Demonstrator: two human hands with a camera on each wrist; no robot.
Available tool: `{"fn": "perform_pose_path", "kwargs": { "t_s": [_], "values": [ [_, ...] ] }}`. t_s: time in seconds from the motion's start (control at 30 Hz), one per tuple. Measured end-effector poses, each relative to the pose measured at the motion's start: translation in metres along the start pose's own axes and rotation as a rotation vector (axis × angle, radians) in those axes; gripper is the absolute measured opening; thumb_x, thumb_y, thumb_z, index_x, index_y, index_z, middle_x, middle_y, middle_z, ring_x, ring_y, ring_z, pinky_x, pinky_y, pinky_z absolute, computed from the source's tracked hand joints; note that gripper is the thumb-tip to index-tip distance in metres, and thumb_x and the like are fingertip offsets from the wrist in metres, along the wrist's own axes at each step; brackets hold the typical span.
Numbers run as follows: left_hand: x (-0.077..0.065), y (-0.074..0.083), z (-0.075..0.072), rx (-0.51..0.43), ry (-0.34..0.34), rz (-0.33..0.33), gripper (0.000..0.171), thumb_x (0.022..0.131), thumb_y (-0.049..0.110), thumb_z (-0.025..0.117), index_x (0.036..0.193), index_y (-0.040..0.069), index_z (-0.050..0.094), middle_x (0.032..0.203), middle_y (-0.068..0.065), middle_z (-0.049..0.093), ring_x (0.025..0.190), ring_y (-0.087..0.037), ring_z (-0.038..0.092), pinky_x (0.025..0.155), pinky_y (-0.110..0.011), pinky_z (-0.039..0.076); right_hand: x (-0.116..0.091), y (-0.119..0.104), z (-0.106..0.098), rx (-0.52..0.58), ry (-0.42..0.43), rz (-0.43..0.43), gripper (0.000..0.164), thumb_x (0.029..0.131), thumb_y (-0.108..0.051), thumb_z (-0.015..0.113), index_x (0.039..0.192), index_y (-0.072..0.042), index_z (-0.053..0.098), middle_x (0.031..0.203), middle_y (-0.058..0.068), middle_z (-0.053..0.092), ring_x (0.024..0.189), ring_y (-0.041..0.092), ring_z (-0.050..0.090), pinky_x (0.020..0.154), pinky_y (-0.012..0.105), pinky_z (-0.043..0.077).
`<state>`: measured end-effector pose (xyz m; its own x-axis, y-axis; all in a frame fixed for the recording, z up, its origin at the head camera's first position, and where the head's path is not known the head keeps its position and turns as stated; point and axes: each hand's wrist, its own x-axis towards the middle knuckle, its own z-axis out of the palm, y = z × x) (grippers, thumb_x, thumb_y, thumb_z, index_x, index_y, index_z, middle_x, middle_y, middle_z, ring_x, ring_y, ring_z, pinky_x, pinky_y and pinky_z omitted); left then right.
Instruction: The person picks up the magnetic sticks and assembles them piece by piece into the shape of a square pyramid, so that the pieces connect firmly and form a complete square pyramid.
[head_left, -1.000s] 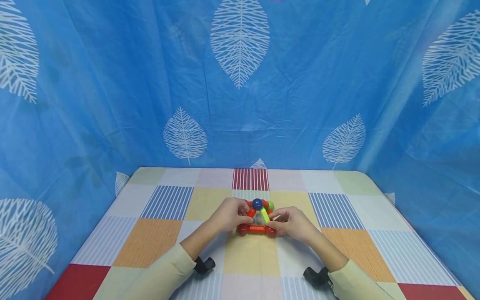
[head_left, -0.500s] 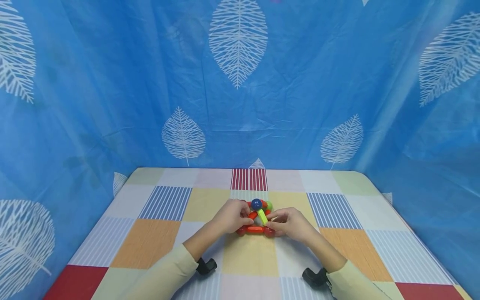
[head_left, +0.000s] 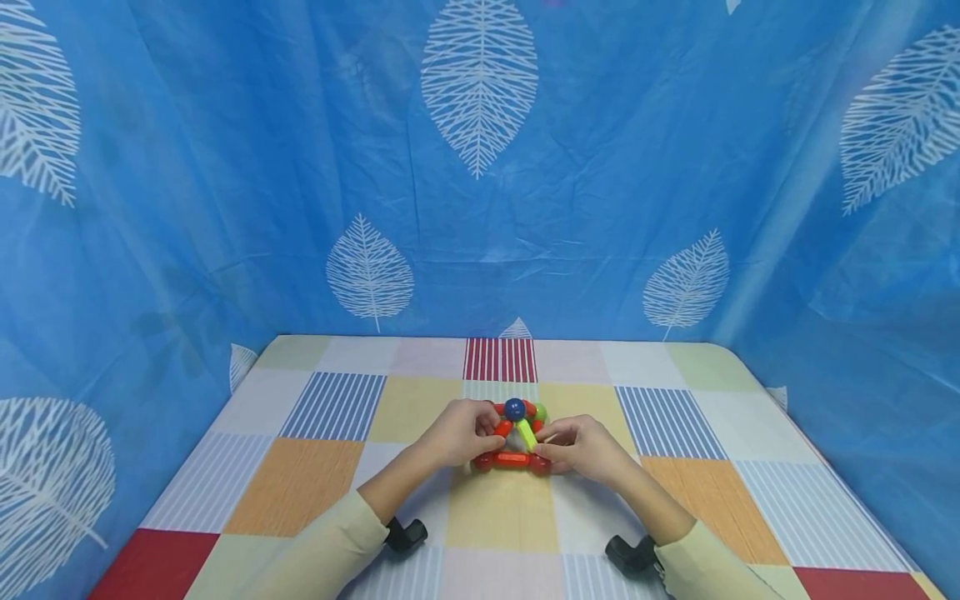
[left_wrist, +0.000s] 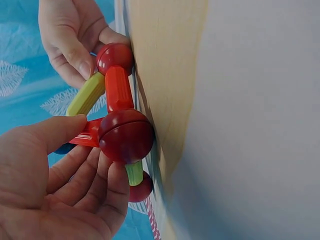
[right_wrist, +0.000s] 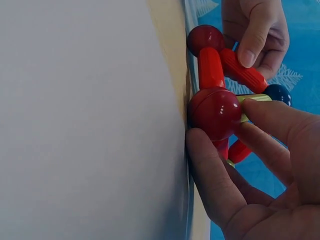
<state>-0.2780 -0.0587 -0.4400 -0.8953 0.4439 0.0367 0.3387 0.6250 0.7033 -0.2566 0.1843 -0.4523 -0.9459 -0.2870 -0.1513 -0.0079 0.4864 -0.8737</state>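
A small frame of magnetic rods and balls stands on the table between my hands. A blue ball [head_left: 514,409] tops it, with red balls [left_wrist: 126,136] at its front base corners and a red rod [head_left: 512,460] joining them. My left hand [head_left: 463,432] pinches the slanted red rod [right_wrist: 243,72] between thumb and fingers on the left side. With thumb and fingers, my right hand [head_left: 583,448] holds the lower end of the slanted yellow-green rod [left_wrist: 88,95], touching the right front red ball [right_wrist: 216,112]. My fingers partly hide the back of the frame.
A green ball [head_left: 541,412] sits at the frame's rear right. Checked cloth covers the table [head_left: 502,517]. A blue leaf-print curtain [head_left: 480,275] hangs behind and along both sides. Black wrist devices [head_left: 633,556] are worn at both wrists.
Both hands stay almost in place on the frame. The yellow-green rod has turned slightly beneath the blue ball, and the left slanted rod has shifted a little.
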Motion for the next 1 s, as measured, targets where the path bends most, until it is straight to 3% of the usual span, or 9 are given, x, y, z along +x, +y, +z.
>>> {"fn": "perform_pose_path", "kwargs": {
  "t_s": [0.13,0.37,0.6,1.0],
  "values": [
    [0.001,-0.002,0.000,-0.007,-0.004,0.017,0.013,0.088,0.017,0.081,0.093,0.013,0.070,0.084,0.005,0.066,0.077,-0.011,0.058,0.068,-0.021,0.052,0.000,-0.003,-0.001,-0.008,-0.001,-0.012,0.038,0.088,-0.022,0.082,0.122,-0.008,0.070,0.094,0.010,0.073,0.075,0.019,0.073,0.067,0.035,0.063],
    [0.002,-0.005,0.000,0.006,-0.003,0.031,0.012,0.089,0.017,0.080,0.097,0.013,0.071,0.085,0.006,0.066,0.079,-0.011,0.058,0.071,-0.022,0.052,0.003,-0.010,-0.004,-0.128,-0.013,-0.090,0.078,0.089,-0.029,0.081,0.155,-0.018,0.041,0.087,0.006,0.074,0.072,0.019,0.071,0.064,0.034,0.061],
    [0.000,-0.006,0.000,-0.009,0.004,0.026,0.015,0.089,0.017,0.080,0.101,0.013,0.071,0.086,0.005,0.066,0.079,-0.012,0.058,0.070,-0.023,0.053,0.005,-0.014,-0.003,-0.242,-0.009,-0.118,0.073,0.089,-0.028,0.081,0.153,-0.018,0.048,0.084,0.003,0.071,0.064,0.018,0.068,0.058,0.034,0.058],
    [0.001,-0.002,0.000,0.003,0.015,0.002,0.013,0.089,0.016,0.081,0.098,0.014,0.072,0.085,0.005,0.066,0.080,-0.013,0.058,0.071,-0.023,0.053,0.005,-0.011,-0.001,-0.233,0.009,-0.106,0.072,0.088,-0.029,0.082,0.151,-0.016,0.051,0.085,0.003,0.072,0.062,0.017,0.069,0.057,0.035,0.057]
  ]
}}
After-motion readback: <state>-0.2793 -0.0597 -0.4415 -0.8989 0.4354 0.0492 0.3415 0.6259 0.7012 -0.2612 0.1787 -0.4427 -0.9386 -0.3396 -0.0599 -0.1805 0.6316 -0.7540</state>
